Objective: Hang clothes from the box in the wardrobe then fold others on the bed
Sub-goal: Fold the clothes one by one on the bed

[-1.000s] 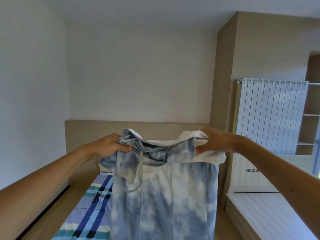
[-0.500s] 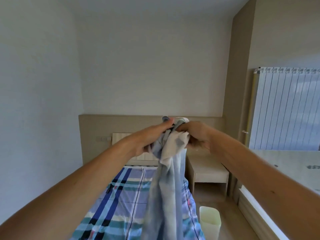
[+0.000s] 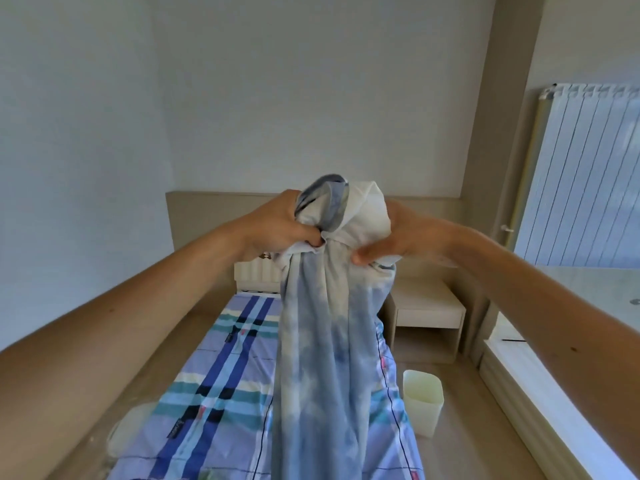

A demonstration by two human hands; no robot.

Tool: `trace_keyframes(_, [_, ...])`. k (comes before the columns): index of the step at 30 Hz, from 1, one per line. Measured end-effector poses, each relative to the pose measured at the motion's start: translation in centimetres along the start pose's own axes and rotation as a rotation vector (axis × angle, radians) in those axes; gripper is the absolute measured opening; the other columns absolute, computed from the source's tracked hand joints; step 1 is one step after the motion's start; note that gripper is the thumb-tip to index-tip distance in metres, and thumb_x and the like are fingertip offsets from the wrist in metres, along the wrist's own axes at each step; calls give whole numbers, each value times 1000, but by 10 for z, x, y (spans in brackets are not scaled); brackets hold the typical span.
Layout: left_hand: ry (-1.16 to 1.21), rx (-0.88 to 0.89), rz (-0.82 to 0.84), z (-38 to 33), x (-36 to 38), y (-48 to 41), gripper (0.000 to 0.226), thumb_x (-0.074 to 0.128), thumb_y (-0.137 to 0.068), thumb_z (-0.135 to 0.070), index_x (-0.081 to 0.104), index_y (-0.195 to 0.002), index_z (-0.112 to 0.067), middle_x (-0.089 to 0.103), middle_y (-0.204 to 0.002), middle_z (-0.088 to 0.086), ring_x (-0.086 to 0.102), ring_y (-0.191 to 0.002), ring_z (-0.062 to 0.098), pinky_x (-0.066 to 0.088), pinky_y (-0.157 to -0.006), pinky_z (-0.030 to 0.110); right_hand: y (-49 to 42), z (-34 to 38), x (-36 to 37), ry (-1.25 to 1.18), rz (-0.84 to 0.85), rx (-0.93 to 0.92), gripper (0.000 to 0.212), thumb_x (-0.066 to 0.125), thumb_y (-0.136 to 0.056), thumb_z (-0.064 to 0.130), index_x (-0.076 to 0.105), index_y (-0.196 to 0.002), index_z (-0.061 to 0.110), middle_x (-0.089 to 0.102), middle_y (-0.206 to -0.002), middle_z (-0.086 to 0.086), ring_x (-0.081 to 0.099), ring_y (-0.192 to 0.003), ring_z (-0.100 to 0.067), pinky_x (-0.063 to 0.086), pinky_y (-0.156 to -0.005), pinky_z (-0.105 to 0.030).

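A blue and white tie-dye garment (image 3: 329, 348) hangs down in front of me over the bed (image 3: 221, 386), which has a blue plaid cover. My left hand (image 3: 280, 226) grips the bunched top of the garment on its left side. My right hand (image 3: 394, 233) grips the same bunched top on the right, thumb pressed into the cloth. Both hands are held close together at chest height. The garment's lower end runs out of the frame at the bottom. No box or wardrobe shows in this view.
A pale bedside table (image 3: 427, 308) stands right of the bed, with a cream waste bin (image 3: 422, 401) on the floor in front of it. A white radiator (image 3: 588, 174) lines the right wall. A wooden headboard panel (image 3: 207, 216) runs behind the bed.
The hands, first wide apart holding the waistband spread, have come together and bunched the garment's top. The view has tilted down, showing more of the bed.
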State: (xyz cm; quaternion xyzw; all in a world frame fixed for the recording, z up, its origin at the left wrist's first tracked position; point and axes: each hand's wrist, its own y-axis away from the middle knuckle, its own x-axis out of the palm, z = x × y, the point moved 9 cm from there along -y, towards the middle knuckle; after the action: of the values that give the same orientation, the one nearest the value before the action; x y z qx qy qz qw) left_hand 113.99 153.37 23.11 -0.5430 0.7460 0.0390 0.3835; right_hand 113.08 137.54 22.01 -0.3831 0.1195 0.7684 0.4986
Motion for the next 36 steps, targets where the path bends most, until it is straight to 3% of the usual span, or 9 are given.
trace_keyframes(3, [-126,5,79,9,11,-1,29,79,-70,-8,70,-98,-7,73,-98,17,70,-84,23,54,-77,37,-3,-13,6,67,8,50,53,87,-72,11,64,-120,12,74,-113,-5,70,-104,-22,55,-96,-44])
trace_keyframes(7, [-367,8,234,36,43,-13,16,76,-77,-5,63,-73,-11,64,-65,-2,59,-57,12,45,-55,28,-11,-35,25,274,154,133,47,85,-74,13,64,-116,18,72,-106,3,67,-96,-14,54,-83,-23])
trace_keyframes(11, [-500,-22,257,86,77,-48,17,76,-75,-9,61,-80,-1,66,-72,10,66,-67,29,49,-57,39,-46,-88,43,479,234,239,24,79,-76,9,64,-92,18,61,-82,9,56,-74,-9,42,-62,-14])
trace_keyframes(14, [-547,-35,178,111,85,-92,19,72,-77,-3,53,-77,-8,56,-71,2,58,-70,26,39,-53,29,-88,-122,32,592,127,237,23,77,-75,9,67,-95,6,62,-89,-5,58,-83,-23,43,-63,-27])
trace_keyframes(19, [-584,10,16,107,69,-165,22,60,-76,-1,47,-77,-18,59,-84,7,64,-86,37,47,-65,39,-145,-138,-33,712,-174,195,16,72,-73,7,60,-83,2,54,-75,-11,62,-83,-36,39,-63,-32])
trace_keyframes(22, [-642,77,-105,77,47,-193,22,59,-77,-5,45,-89,-18,62,-107,17,63,-96,40,50,-72,43,-153,-124,-80,673,-351,157,20,71,-73,7,57,-88,7,54,-81,-12,57,-79,-31,38,-64,-33])
trace_keyframes(25, [-676,162,-146,47,29,-208,20,60,-78,-6,46,-90,-13,58,-102,17,63,-97,38,48,-69,43,-149,-106,-113,659,-451,96,25,71,-75,10,58,-95,8,54,-88,-13,54,-78,-27,38,-65,-32])
trace_keyframes(29, [-681,254,-155,24,15,-202,13,62,-82,-8,50,-87,-8,54,-91,12,59,-87,28,37,-64,35,-127,-81,-121,653,-485,4,16,67,-76,9,53,-85,10,53,-84,-12,51,-77,-26,36,-64,-32])
trace_keyframes(36, [-564,239,-19,36,56,-125,13,61,-77,-6,51,-73,1,52,-67,6,50,-63,20,33,-54,31,-63,-86,-58,603,-307,42,17,71,-74,9,61,-84,0,57,-73,-7,54,-69,-23,34,-55,-31])
